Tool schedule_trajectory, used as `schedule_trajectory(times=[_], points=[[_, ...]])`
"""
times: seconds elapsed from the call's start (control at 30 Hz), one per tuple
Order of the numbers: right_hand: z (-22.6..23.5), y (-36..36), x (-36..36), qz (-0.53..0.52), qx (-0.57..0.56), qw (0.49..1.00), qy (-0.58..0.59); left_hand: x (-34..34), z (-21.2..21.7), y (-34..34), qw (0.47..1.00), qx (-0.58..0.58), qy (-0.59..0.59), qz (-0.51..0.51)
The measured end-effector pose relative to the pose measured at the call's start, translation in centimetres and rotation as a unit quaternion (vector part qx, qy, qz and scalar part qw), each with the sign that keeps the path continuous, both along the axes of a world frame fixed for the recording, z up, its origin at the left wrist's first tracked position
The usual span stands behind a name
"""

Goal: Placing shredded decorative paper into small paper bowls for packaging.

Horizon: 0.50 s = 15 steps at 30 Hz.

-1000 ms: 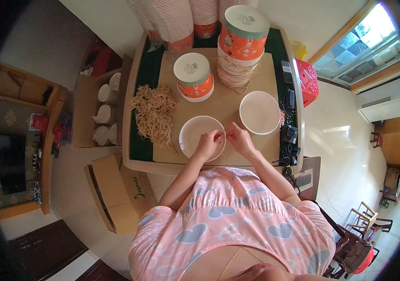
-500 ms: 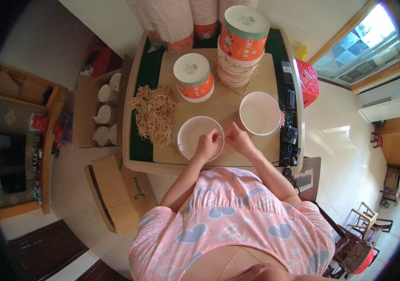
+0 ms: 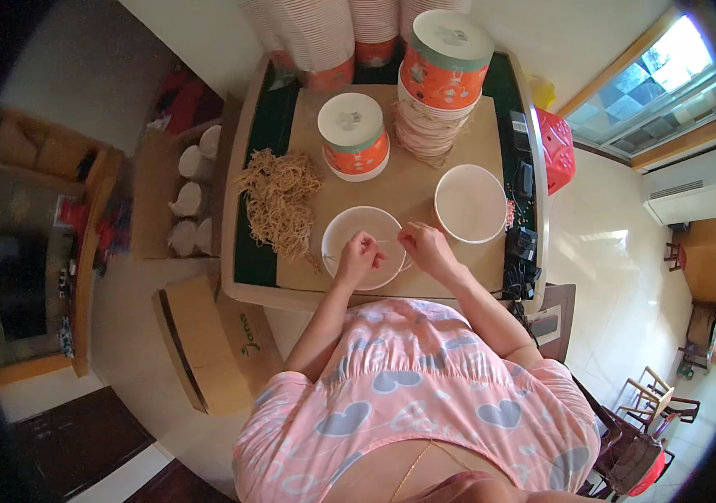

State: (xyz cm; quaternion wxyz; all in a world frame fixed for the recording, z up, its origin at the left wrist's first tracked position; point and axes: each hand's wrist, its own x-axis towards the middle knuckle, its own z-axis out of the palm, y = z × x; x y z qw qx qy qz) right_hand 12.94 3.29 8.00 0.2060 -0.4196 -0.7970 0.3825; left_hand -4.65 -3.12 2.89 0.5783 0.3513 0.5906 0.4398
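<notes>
Both hands, left (image 3: 360, 254) and right (image 3: 426, 247), pinched on a thin string (image 3: 387, 241) over near white bowl (image 3: 343, 233); second bowl (image 3: 470, 204) right, string heap (image 3: 281, 199) left, largely unworked.

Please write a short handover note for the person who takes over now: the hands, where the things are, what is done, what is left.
Left hand and right hand: both closed on a thin strand, held over the near white bowl.
Strand pile lies left of that bowl.
Second white bowl stands right, looks empty.
Two lidded orange tubs stand behind.
Done: little visible in the near bowl.
Left: most of the pile.
</notes>
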Motion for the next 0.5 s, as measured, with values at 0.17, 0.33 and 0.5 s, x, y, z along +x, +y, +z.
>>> schedule_trajectory(times=[0.17,0.33,0.5], points=[[0.3,-1.5,-0.1,-0.023,-0.028,0.999,0.0,-0.8,-1.2,-0.7,0.997,-0.01,0.073,0.003],[-5.4,-1.5,1.9,-0.146,-0.117,0.975,0.121,-0.7,0.1,-0.7,0.991,0.011,0.117,-0.056],[-2.5,-2.0,1.9,-0.115,-0.509,0.834,0.179,-0.9,1.5,-0.9,0.995,-0.071,-0.016,-0.075]])
